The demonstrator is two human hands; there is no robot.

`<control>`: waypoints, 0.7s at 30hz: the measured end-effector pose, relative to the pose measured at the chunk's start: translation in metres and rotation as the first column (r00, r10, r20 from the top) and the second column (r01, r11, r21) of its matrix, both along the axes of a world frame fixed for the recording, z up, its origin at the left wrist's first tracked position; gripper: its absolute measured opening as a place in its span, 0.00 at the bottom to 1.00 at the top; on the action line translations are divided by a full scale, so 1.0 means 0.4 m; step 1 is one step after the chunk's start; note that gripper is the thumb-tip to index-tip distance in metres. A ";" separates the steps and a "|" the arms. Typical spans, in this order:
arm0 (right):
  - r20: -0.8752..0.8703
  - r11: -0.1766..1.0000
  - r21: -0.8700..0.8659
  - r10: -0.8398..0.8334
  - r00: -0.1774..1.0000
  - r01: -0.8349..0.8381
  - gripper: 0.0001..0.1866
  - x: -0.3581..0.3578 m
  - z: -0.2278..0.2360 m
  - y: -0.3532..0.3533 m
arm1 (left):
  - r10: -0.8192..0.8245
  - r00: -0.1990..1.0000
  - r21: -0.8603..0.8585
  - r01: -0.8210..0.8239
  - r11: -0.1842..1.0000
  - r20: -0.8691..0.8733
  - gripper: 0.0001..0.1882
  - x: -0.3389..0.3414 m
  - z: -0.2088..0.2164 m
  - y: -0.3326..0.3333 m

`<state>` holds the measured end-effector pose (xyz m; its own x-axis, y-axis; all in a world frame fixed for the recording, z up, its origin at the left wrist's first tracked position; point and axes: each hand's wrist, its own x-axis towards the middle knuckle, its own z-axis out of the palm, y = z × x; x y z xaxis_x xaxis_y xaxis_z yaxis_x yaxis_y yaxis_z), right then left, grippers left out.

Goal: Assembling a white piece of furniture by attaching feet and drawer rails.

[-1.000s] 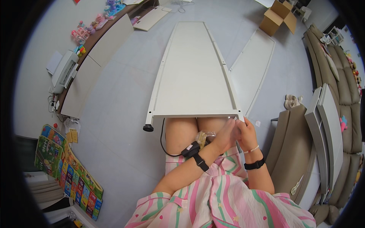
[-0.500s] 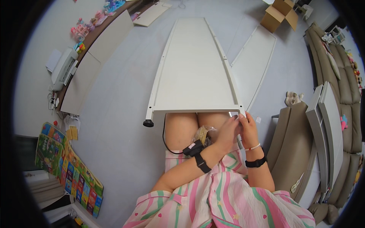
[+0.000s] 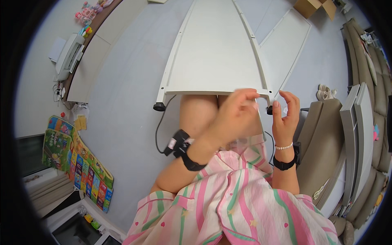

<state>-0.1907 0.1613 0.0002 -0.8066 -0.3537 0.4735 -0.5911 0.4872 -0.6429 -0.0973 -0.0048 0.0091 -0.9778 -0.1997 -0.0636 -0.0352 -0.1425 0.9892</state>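
Note:
A long white panel with a raised frame [image 3: 214, 53] stretches away from my lap, its near edge above my knees. Black round feet sit at its near left corner [image 3: 159, 106] and near right corner [image 3: 270, 110]. My left hand [image 3: 239, 112], slightly blurred, is in front of the near edge by the right corner, fingers loosely bent and apart, with no held thing visible. Just right of that corner, my right hand [image 3: 286, 114] is raised and open, thumb and fingers apart. Under my left hand, a see-through wrapping [image 3: 257, 140] lies on my lap, partly hidden.
A second white panel [image 3: 286, 41] lies on the floor at right, near a cardboard box [image 3: 312, 7]. Grey-white boards [image 3: 359, 134] lean against the brown sofa [image 3: 379, 126]. A colourful folded mat [image 3: 77, 159] stands at left. Cables hang from both wrist straps.
My hands have parted: the left is up and slightly left, the right moved right. The black foot at the right corner now shows. The view has shifted, so the panel sits higher.

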 end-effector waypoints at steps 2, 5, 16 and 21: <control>0.001 0.994 -0.027 0.104 0.995 -0.104 0.12 0.012 0.020 -0.011 | 0.033 0.998 -0.004 -0.033 0.999 -0.046 0.17 -0.005 0.005 -0.057; 0.299 0.925 0.013 0.359 0.884 -0.380 0.10 0.037 0.032 -0.015 | 0.040 0.998 -0.140 -0.031 0.990 0.056 0.14 -0.001 0.003 -0.107; 0.332 0.764 0.404 0.390 0.859 -0.503 0.20 0.127 -0.022 -0.063 | -0.071 0.976 -0.707 0.197 0.679 0.204 0.18 -0.005 -0.070 -0.088; 0.161 0.792 0.412 0.424 0.891 -0.451 0.17 0.138 -0.111 -0.073 | -0.077 0.974 -0.698 0.208 0.685 0.215 0.19 -0.001 -0.091 -0.090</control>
